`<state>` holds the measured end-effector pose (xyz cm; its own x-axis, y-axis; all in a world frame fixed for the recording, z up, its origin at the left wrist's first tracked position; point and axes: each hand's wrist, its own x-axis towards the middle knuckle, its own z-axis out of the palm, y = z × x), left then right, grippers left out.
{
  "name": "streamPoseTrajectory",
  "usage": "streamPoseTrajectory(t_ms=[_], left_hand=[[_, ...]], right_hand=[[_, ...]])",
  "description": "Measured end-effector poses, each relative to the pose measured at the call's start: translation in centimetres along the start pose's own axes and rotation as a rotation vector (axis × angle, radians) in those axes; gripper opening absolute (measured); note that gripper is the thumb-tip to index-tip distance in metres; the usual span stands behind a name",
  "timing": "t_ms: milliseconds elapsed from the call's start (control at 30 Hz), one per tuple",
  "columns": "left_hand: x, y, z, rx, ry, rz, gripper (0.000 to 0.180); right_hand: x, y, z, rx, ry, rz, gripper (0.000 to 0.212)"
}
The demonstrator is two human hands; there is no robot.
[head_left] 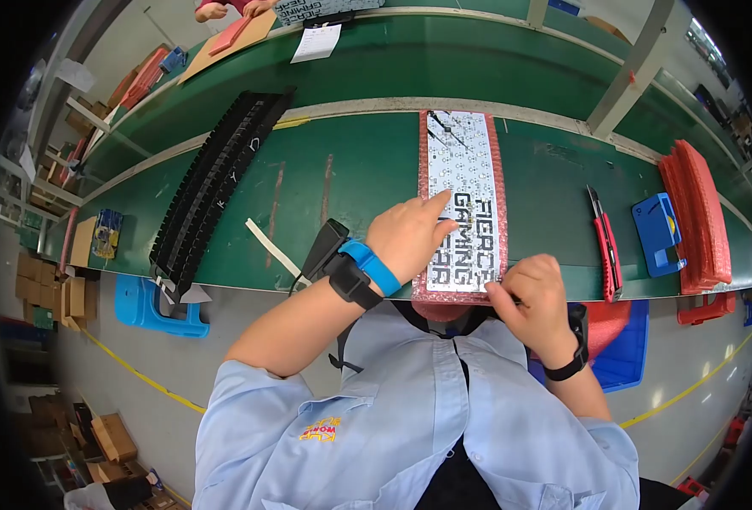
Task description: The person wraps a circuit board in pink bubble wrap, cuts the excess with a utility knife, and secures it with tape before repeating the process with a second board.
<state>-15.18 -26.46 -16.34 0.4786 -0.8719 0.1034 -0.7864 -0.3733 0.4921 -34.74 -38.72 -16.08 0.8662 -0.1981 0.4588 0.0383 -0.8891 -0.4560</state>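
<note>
A long white circuit board with black block lettering lies on a pink bubble-wrap sheet in front of me, reaching the bench's near edge. Thin black cables rest across its far end. My left hand lies over the board's left side, index finger and thumb stretched out and touching it, holding nothing. At the near right corner is my right hand, fingers curled in and thumb against the board's edge. Whatever it may grip there is hidden.
Stacked black keyboard frames lie to the left, beside a white strip. On the right are a red utility knife, a blue tape dispenser and stacked pink bubble-wrap sheets. Across the bench, another person's hands work over cardboard.
</note>
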Motion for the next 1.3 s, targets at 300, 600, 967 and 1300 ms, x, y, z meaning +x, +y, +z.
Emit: streamPoseTrajectory(t_ms=[300,600,967,1300], left_hand=[[-5.3,1.6,1.9,0.02,0.193,0.379,0.039],[-5.9,0.5,3.8,-0.06,0.142,0.363,0.036],[-6.0,1.0,4.0,-0.033,0.31,0.41,0.03],[-5.9,1.1,4.4,-0.118,0.34,0.432,0.03]], right_hand=[[13.7,4.1,-3.7,-0.075,0.055,-0.007,0.016],[21.8,14.6,5.8,-0.249,-0.298,0.218,0.039],[22.9,12.1,6.3,-0.291,-0.382,0.239,0.033],[25.8,13.0,3.0,-0.005,-0.568,0.29,0.043]])
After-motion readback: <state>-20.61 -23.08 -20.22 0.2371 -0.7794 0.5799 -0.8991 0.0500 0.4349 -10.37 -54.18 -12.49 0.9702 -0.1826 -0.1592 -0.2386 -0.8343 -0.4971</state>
